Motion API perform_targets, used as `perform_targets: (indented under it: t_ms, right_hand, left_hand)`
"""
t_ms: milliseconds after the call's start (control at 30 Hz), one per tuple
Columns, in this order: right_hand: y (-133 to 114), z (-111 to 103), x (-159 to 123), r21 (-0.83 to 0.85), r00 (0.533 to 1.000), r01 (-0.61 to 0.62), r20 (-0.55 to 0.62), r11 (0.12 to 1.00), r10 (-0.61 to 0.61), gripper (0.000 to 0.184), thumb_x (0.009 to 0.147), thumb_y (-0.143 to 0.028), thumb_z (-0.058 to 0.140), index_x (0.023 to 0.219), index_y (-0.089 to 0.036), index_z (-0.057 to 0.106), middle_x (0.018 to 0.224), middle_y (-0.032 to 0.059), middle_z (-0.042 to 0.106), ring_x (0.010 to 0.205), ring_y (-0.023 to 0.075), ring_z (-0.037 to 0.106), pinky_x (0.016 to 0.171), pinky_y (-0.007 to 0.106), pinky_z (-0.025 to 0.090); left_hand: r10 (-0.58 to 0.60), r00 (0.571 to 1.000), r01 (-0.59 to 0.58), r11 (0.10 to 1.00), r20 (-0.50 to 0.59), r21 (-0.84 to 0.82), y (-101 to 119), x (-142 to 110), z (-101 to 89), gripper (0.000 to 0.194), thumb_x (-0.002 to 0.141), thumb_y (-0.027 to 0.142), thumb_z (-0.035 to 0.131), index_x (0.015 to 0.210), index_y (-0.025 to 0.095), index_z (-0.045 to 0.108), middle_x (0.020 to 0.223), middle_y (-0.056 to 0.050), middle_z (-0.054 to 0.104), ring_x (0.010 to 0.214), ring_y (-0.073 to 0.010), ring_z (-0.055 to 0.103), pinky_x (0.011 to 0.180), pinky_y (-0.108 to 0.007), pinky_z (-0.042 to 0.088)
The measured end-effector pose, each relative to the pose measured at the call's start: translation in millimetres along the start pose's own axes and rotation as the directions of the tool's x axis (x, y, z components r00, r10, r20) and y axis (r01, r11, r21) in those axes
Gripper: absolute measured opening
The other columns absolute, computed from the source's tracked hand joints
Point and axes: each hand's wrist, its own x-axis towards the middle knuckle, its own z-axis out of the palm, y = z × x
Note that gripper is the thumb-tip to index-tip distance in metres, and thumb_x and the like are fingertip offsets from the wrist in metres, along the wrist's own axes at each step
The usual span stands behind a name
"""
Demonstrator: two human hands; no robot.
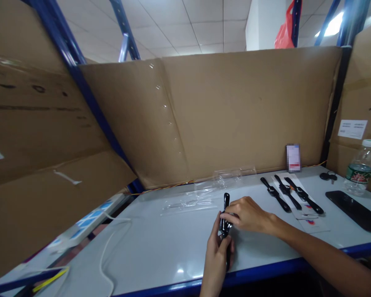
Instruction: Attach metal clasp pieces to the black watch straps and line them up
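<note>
Both of my hands hold one black smartwatch point(225, 210) upright over the white table point(173, 243). My left hand point(217, 255) wraps around its lower strap from below. My right hand point(246, 214) pinches the watch body from the right, fingers closed on it. The upper strap sticks up above my fingers. Three more black watches point(289, 193) lie side by side on white cards to the right, apart from my hands.
Clear plastic trays point(204, 194) lie behind my hands. A black phone point(355, 210), a water bottle point(360, 169) and keys point(327, 176) sit at the right. A cardboard wall point(222, 111) backs the table. A power strip point(86, 222) and white cable point(106, 247) lie left.
</note>
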Motion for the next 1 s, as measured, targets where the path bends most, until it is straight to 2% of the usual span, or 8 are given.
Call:
perform_targets:
  t_ms: [100, 300, 433, 633, 800, 1000]
  right_hand:
    - [0.7, -0.6, -0.1, -0.022, 1.000, -0.013, -0.017, 1.000, 0.013, 0.037, 0.100, -0.031, 0.056, 0.067, -0.016, 0.069, 0.066, 0.0015, 0.068, 0.058, 0.0108, 0.051, 0.059, 0.026, 0.027]
    - [-4.3, -2.8, 2.0, 0.120, 0.997, -0.053, 0.053, 0.991, 0.047, 0.043, 0.097, -0.031, 0.061, 0.058, -0.016, 0.064, 0.055, -0.0016, 0.059, 0.051, 0.0083, 0.039, 0.056, 0.025, 0.025]
    - [-4.3, -2.7, 1.8, 0.117, 0.998, -0.048, 0.053, 0.992, 0.042, 0.041, 0.098, -0.031, 0.060, 0.061, -0.016, 0.066, 0.058, -0.0008, 0.062, 0.052, 0.0087, 0.042, 0.056, 0.024, 0.025]
    - [-1.7, -2.3, 0.5, -0.041, 1.000, -0.021, 0.013, 0.999, 0.022, 0.038, 0.100, -0.033, 0.056, 0.070, -0.016, 0.070, 0.068, 0.0032, 0.070, 0.059, 0.0116, 0.054, 0.059, 0.026, 0.026]
    - [-4.2, -1.2, 1.6, 0.051, 0.996, -0.050, 0.075, 0.997, 0.046, 0.042, 0.099, -0.035, 0.059, 0.062, -0.016, 0.069, 0.059, 0.0012, 0.066, 0.053, 0.0094, 0.049, 0.056, 0.025, 0.025]
    - [-1.9, 0.7, 0.9, -0.033, 0.999, -0.046, -0.006, 0.998, 0.046, 0.039, 0.100, -0.033, 0.057, 0.068, -0.016, 0.071, 0.066, 0.0031, 0.070, 0.058, 0.0116, 0.054, 0.059, 0.027, 0.026]
  left_hand:
    - [-0.010, 1.000, 0.010, 1.000, 0.005, -0.004, 0.0, 0.6, 0.3, 0.100, 0.073, 0.039, 0.063, 0.158, 0.010, 0.018, 0.049, 0.008, 0.050, 0.037, -0.0104, 0.035, 0.035, -0.021, 0.025]
    - [-0.003, 1.000, 0.003, 1.000, -0.021, 0.001, -0.9, -0.1, 0.1, 0.098, 0.075, 0.042, 0.065, 0.157, 0.011, 0.022, 0.050, 0.007, 0.052, 0.038, -0.0107, 0.037, 0.036, -0.021, 0.028]
    - [0.007, 1.000, -0.007, 1.000, -0.011, 0.013, -3.8, 1.2, -1.7, 0.093, 0.078, 0.039, 0.064, 0.157, 0.012, 0.023, 0.051, 0.007, 0.052, 0.038, -0.0103, 0.036, 0.036, -0.020, 0.028]
    - [0.003, 1.000, -0.003, 1.000, 0.021, 0.005, -4.0, 1.5, -2.4, 0.095, 0.077, 0.037, 0.063, 0.158, 0.011, 0.019, 0.050, 0.008, 0.050, 0.036, -0.0110, 0.035, 0.034, -0.022, 0.026]
    - [0.014, 1.000, -0.014, 1.000, 0.000, 0.023, -3.5, -0.6, -2.0, 0.092, 0.078, 0.036, 0.062, 0.157, 0.010, 0.021, 0.052, 0.007, 0.051, 0.038, -0.0107, 0.036, 0.035, -0.021, 0.028]
    - [-0.011, 1.000, 0.011, 1.000, -0.002, 0.012, -0.4, -0.6, -0.5, 0.098, 0.074, 0.038, 0.064, 0.157, 0.010, 0.021, 0.050, 0.007, 0.050, 0.036, -0.0111, 0.035, 0.034, -0.022, 0.026]
